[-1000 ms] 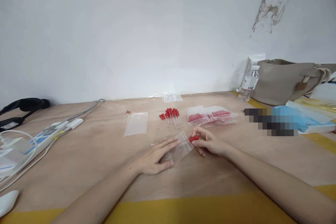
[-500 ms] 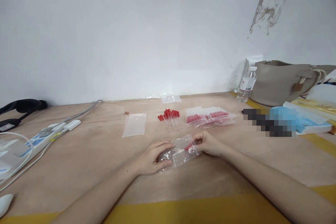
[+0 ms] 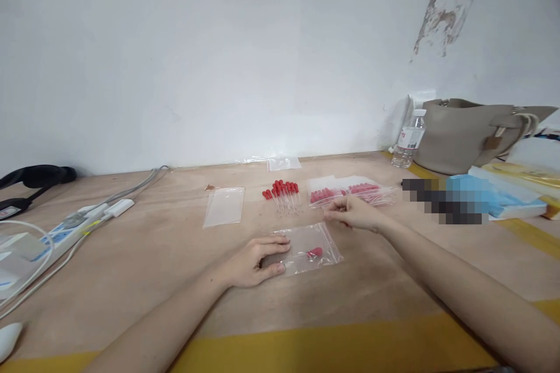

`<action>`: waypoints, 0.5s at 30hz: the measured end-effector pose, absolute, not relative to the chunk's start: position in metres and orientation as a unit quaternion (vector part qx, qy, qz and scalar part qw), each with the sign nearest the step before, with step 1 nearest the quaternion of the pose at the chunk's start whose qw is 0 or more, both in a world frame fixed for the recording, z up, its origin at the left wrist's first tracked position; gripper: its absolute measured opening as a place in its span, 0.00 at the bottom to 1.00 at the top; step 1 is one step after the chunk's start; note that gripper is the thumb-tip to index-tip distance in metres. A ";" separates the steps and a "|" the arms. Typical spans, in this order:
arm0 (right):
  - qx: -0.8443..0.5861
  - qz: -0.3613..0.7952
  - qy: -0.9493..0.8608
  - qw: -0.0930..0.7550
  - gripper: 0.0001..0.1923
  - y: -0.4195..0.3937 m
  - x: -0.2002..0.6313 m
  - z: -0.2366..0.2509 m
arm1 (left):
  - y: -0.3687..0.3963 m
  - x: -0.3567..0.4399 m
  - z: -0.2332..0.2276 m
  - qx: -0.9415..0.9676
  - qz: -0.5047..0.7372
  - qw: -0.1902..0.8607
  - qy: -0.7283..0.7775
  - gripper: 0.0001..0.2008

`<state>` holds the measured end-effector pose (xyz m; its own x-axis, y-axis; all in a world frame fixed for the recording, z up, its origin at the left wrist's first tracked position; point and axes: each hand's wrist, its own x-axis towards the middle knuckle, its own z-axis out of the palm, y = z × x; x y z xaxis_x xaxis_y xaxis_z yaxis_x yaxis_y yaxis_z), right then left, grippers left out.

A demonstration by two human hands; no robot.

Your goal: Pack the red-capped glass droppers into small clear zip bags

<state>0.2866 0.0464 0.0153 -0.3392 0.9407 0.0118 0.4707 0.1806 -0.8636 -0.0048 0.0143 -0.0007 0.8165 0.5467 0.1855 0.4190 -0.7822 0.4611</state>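
Spread wide, the left hand (image 3: 256, 261) rests on a glossy clear plastic bag (image 3: 299, 240) containing a red-bulbed dropper (image 3: 314, 252) on the surface (image 3: 245, 320), while the right hand (image 3: 353, 213) curls nearby, whether holding anything I cannot tell.

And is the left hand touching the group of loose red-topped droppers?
Apart. The head view shows a strip of bare table between the left hand and the loose red-topped droppers.

- Lying flat, near middle: clear zip bag (image 3: 301, 237), zip edge right.
- Inside: red dropper bulb (image 3: 315, 252), toward the zip, stem unclear.
- Fanned farther off: loose droppers (image 3: 280, 187), red bulbs far, tips near.
- Overlapping, right of these: packed bags (image 3: 361, 189), red inside.
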 end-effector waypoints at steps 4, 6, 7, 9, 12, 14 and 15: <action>-0.581 0.233 -0.732 0.270 0.06 0.071 0.255 0.023 | 0.013 -0.005 0.001 0.934 0.152 0.196 0.255 0.22; -0.627 0.156 -0.725 0.237 0.05 0.088 0.236 0.025 | 0.012 -0.005 0.001 0.936 0.154 0.194 0.251 0.22; -0.643 0.141 -0.718 0.228 0.05 0.097 0.227 0.026 | 0.013 -0.005 0.000 0.936 0.156 0.193 0.250 0.22; -0.667 0.135 -0.701 0.213 0.07 0.115 0.213 0.026 | 0.013 -0.005 -0.001 0.936 0.157 0.192 0.248 0.21; -0.688 0.140 -0.688 0.181 0.09 0.138 0.200 0.022 | 0.013 -0.005 0.000 0.938 0.155 0.190 0.243 0.21; -0.694 0.144 -0.686 0.165 0.10 0.148 0.196 0.019 | 0.013 -0.005 0.000 0.939 0.157 0.189 0.240 0.21; -0.696 0.145 -0.685 0.158 0.11 0.151 0.194 0.017 | 0.013 -0.005 0.001 0.939 0.158 0.189 0.239 0.21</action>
